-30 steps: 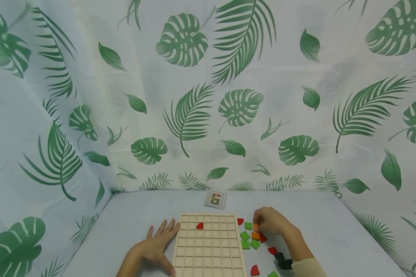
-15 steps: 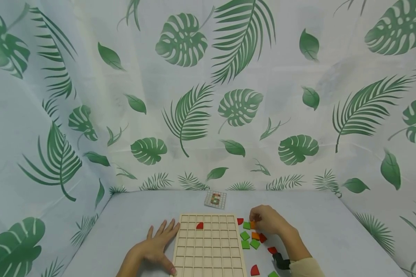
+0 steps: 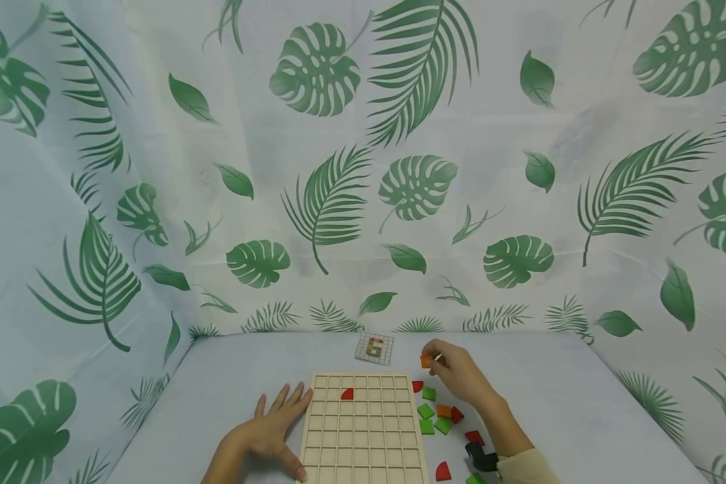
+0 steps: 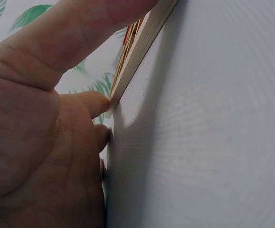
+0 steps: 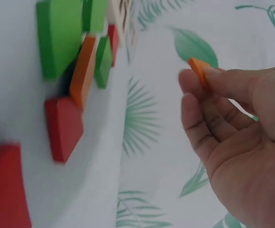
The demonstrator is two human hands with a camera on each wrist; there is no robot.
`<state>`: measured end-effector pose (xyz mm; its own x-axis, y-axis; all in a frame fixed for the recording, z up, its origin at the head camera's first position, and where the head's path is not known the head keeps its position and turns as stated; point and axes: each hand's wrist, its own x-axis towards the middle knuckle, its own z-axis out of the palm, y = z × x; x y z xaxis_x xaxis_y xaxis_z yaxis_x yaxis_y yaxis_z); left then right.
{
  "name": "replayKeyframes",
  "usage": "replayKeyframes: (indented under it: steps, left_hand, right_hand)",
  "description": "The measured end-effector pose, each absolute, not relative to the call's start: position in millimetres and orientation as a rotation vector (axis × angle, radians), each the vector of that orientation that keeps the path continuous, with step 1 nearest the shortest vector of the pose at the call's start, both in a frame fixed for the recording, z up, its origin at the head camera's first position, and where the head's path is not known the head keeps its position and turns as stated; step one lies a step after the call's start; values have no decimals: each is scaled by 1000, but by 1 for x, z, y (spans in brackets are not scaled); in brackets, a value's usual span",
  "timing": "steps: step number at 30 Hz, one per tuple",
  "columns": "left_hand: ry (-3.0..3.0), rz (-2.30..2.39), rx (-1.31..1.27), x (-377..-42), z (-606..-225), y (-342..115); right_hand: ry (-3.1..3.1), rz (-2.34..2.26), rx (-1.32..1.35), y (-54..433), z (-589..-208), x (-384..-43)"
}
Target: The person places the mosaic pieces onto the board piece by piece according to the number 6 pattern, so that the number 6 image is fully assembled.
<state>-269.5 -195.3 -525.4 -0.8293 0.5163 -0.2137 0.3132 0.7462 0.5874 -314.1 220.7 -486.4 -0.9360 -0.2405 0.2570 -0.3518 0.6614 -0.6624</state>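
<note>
My right hand [image 3: 456, 372] pinches an orange square tile [image 3: 426, 361] between thumb and index finger, raised beyond the loose pieces; the right wrist view shows the same orange tile [image 5: 200, 69] off the table. A wooden grid board [image 3: 363, 423] lies in front of me, with one red quarter-circle tile [image 3: 347, 394] in a cell near its far side. Fingers spread, my left hand [image 3: 272, 430] rests at the board's left edge. In the left wrist view, the thumb [image 4: 80, 35] lies along the board's side [image 4: 142, 50].
Right of the board lie several green tiles [image 3: 427, 426], another orange tile [image 3: 444, 411] and several red pieces [image 3: 443, 471]. A small card [image 3: 374, 347] with a coloured 6 on a grid lies behind the board. Leaf-patterned cloth [image 3: 363, 202] encloses the table.
My right hand has lifted the orange tile from among the loose pieces and carried it up, leftward and away from me. The left hand stays at the board's edge.
</note>
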Motion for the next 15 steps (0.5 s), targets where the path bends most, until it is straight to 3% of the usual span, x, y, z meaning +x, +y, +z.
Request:
replayKeyframes:
  steps: [15]
  left_hand:
    - [2574, 802, 653, -271, -528, -196]
  right_hand:
    - [-2594, 1165, 529, 193, -478, -313]
